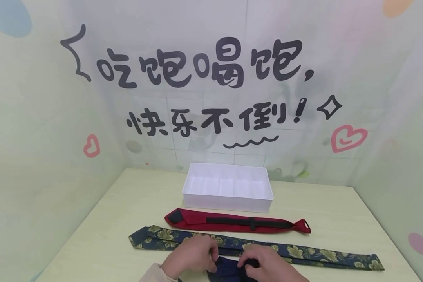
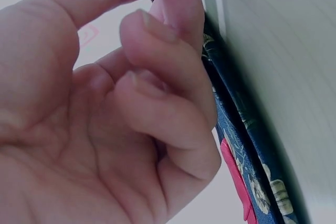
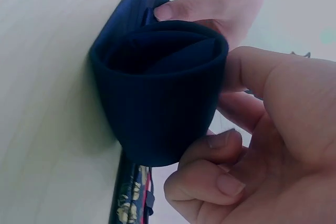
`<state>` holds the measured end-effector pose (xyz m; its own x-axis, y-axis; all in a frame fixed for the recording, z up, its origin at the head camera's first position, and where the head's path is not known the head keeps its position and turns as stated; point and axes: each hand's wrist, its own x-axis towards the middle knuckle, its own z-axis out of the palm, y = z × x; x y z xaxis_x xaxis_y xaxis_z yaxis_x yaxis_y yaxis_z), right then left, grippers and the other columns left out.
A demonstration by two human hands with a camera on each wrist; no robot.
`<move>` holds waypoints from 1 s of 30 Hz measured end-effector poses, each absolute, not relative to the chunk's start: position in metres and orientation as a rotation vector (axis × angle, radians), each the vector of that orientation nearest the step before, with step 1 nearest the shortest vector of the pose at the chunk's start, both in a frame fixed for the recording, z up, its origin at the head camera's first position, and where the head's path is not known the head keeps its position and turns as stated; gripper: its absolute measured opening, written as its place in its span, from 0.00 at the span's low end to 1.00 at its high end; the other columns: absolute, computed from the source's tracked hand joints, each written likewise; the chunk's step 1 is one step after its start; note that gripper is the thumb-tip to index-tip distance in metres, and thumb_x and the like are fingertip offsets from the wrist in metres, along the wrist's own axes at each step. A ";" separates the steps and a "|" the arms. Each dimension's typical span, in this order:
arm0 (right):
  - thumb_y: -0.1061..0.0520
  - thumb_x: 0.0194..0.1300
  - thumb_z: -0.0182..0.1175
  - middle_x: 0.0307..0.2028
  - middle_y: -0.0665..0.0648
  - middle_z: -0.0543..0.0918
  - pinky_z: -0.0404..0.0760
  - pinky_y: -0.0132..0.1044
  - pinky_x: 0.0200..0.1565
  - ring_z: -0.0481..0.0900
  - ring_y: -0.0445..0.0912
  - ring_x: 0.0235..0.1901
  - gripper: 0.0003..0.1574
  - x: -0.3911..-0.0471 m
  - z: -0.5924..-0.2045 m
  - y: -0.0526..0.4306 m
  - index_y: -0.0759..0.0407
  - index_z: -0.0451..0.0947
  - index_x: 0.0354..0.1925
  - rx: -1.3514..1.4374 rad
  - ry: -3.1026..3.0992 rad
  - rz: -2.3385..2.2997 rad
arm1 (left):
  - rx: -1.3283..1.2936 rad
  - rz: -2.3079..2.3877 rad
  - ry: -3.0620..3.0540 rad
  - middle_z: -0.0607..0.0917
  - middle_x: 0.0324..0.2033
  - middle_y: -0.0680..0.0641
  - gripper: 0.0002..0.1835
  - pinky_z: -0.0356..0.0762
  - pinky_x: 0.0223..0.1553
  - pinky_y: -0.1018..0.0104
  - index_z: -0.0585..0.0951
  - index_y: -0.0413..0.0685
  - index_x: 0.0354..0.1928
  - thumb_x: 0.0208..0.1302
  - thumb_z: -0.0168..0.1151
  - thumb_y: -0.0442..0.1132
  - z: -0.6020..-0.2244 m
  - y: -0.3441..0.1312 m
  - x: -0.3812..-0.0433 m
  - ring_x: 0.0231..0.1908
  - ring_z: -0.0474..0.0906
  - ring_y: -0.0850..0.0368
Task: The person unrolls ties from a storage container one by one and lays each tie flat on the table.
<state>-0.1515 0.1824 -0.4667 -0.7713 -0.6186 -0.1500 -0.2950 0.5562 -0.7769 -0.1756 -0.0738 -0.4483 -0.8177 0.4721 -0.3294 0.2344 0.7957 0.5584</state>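
Observation:
A dark navy tie (image 1: 228, 267), partly rolled up, lies between both hands at the front edge of the head view. My left hand (image 1: 193, 255) pinches its flat pointed end; a bit of navy cloth shows between thumb and forefinger in the left wrist view. My right hand (image 1: 269, 263) holds the rolled part (image 3: 157, 111) at its side, as the right wrist view shows, with loose layers visible inside the coil. Just beyond the hands stretches a navy tie with gold flowers (image 1: 296, 252), laid flat. Behind that is a red tie (image 1: 194, 223) with a black strap.
A white box (image 1: 228, 202) with several compartments stands at the back of the pale wooden table (image 1: 105, 231). Printed curtains or panels (image 1: 49, 176) enclose the table at the back and on both sides.

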 end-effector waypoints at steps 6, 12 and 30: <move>0.60 0.64 0.62 0.43 0.46 0.84 0.76 0.31 0.38 0.78 0.34 0.37 0.11 -0.149 -0.459 0.186 0.45 0.89 0.37 -0.642 2.445 -1.004 | 0.513 0.704 2.508 0.78 0.23 0.59 0.11 0.66 0.27 0.62 0.80 0.59 0.24 0.51 0.76 0.40 -0.450 -0.074 -0.177 0.22 0.69 0.59; 0.54 0.68 0.64 0.35 0.42 0.82 0.75 0.33 0.35 0.76 0.32 0.32 0.05 -0.145 -0.454 0.189 0.46 0.85 0.35 -0.604 2.501 -0.986 | 0.533 0.717 2.508 0.78 0.23 0.59 0.11 0.66 0.27 0.63 0.79 0.59 0.24 0.51 0.76 0.39 -0.451 -0.078 -0.178 0.22 0.68 0.60; 0.40 0.67 0.65 0.42 0.37 0.84 0.75 0.34 0.34 0.80 0.33 0.36 0.13 -0.185 -0.565 0.239 0.30 0.77 0.49 -0.625 2.359 -1.030 | 0.566 0.887 2.365 0.76 0.17 0.59 0.08 0.67 0.27 0.64 0.84 0.55 0.23 0.57 0.71 0.37 -0.460 -0.092 -0.178 0.20 0.68 0.61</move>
<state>-0.1853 0.2385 -0.5654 -0.7764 -0.5793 -0.2483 -0.2115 0.6106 -0.7632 -0.1779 -0.0916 -0.4604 -0.7624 0.5497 -0.3414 0.1897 0.6943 0.6943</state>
